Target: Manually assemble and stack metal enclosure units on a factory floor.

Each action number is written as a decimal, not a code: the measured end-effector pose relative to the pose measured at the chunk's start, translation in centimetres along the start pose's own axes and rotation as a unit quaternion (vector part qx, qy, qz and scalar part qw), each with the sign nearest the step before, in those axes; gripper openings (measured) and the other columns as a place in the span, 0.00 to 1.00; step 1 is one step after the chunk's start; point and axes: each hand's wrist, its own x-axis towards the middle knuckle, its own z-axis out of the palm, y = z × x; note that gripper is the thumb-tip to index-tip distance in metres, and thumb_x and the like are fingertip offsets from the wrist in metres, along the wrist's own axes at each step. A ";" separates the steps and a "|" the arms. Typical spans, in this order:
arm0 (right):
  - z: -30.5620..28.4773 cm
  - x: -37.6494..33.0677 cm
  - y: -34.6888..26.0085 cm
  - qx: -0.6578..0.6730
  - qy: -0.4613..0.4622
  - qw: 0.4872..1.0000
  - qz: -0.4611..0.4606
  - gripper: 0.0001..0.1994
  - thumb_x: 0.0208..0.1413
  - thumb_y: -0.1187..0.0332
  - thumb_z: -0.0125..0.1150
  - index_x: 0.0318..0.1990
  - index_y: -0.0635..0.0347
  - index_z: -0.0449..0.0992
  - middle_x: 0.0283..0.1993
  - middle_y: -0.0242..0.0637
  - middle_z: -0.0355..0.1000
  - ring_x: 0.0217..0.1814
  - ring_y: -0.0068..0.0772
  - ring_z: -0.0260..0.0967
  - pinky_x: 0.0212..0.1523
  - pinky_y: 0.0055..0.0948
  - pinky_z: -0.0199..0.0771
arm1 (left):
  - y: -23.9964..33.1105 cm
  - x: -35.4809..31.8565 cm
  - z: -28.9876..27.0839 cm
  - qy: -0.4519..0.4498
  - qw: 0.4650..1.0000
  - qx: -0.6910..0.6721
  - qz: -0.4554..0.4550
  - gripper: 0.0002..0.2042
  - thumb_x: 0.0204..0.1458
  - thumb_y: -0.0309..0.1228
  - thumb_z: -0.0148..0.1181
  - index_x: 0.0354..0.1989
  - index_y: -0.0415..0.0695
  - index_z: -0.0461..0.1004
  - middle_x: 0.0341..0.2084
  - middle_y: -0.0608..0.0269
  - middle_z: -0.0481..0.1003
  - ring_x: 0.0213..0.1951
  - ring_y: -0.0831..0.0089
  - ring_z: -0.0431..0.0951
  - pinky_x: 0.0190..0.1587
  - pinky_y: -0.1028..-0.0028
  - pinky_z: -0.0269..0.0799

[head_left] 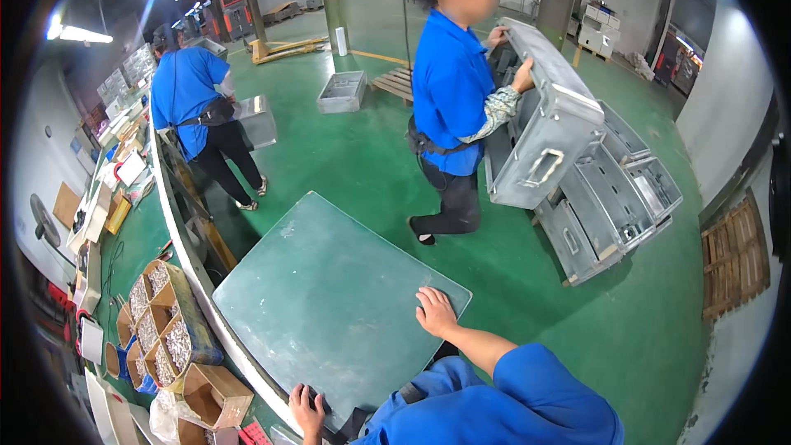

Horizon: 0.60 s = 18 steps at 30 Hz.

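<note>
A square table top (329, 280), green with a clear glossy sheet and worn pale marks, stands right before me. My right hand (437, 311) lies flat on it near its right corner, fingers spread, holding nothing. At the near left edge my left hand (306, 414) rests with its fingers slightly apart. A small dark thing shows beside those fingers; what it is I cannot make out.
Along the left runs a workbench (115, 272) with compartment bins of small metal parts (177, 346) and a cardboard box (216, 395). On the right a co-worker (451, 91) grips a grey metal housing (548, 144) above stacked housings (577, 239). Another person (185, 86) stands farther left.
</note>
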 end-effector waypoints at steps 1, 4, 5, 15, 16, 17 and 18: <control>0.0 0.0 0.0 -0.004 0.000 1.000 -0.003 0.19 0.47 0.64 0.50 0.47 0.61 0.64 0.54 0.42 0.58 0.58 0.41 0.53 0.56 0.39 0.54 | 0.0 -0.1 0.0 -0.001 1.000 0.001 -0.001 0.18 0.40 0.32 0.59 0.40 0.37 0.68 0.44 0.48 0.66 0.47 0.50 0.63 0.50 0.58 0.57; 0.0 0.2 0.2 -0.012 -0.005 1.000 -0.008 0.19 0.48 0.64 0.50 0.47 0.61 0.64 0.54 0.42 0.58 0.58 0.42 0.53 0.56 0.39 0.54 | 0.1 -0.1 -0.1 -0.013 1.000 0.004 -0.013 0.18 0.40 0.31 0.59 0.41 0.37 0.68 0.45 0.49 0.65 0.48 0.50 0.63 0.51 0.58 0.57; 0.0 0.3 0.1 -0.012 -0.008 1.000 -0.007 0.19 0.48 0.64 0.49 0.47 0.61 0.64 0.54 0.42 0.58 0.58 0.42 0.52 0.56 0.39 0.54 | 0.2 -0.1 -0.2 -0.016 1.000 0.005 -0.015 0.18 0.40 0.31 0.59 0.42 0.37 0.68 0.45 0.49 0.65 0.48 0.50 0.63 0.51 0.58 0.57; -0.1 0.4 -0.1 -0.023 -0.027 0.999 0.001 0.19 0.46 0.66 0.51 0.47 0.60 0.63 0.54 0.42 0.58 0.58 0.42 0.52 0.56 0.40 0.52 | 0.7 0.3 -0.3 -0.017 1.000 0.013 -0.017 0.20 0.40 0.32 0.60 0.42 0.38 0.68 0.46 0.49 0.64 0.49 0.51 0.62 0.51 0.58 0.57; 0.0 0.3 -0.1 -0.023 -0.031 0.999 0.003 0.19 0.46 0.66 0.51 0.47 0.60 0.63 0.54 0.42 0.58 0.58 0.42 0.52 0.56 0.40 0.52 | 0.6 0.2 -0.4 -0.020 1.000 0.015 -0.018 0.20 0.39 0.32 0.60 0.42 0.38 0.68 0.46 0.49 0.64 0.49 0.51 0.62 0.51 0.58 0.57; 0.2 0.6 0.0 -0.025 -0.033 0.999 0.001 0.19 0.46 0.65 0.51 0.47 0.60 0.63 0.54 0.42 0.58 0.58 0.42 0.52 0.56 0.40 0.52 | 0.6 0.2 -0.5 -0.023 0.999 0.017 -0.019 0.20 0.39 0.32 0.61 0.42 0.38 0.68 0.46 0.49 0.64 0.49 0.51 0.62 0.51 0.58 0.57; 0.3 0.5 0.0 -0.028 -0.036 0.999 0.005 0.19 0.46 0.65 0.51 0.47 0.60 0.63 0.54 0.42 0.58 0.58 0.42 0.51 0.56 0.40 0.52 | 0.8 0.2 -0.6 -0.021 1.000 0.013 -0.020 0.20 0.39 0.33 0.61 0.42 0.38 0.68 0.46 0.49 0.64 0.49 0.51 0.62 0.51 0.58 0.57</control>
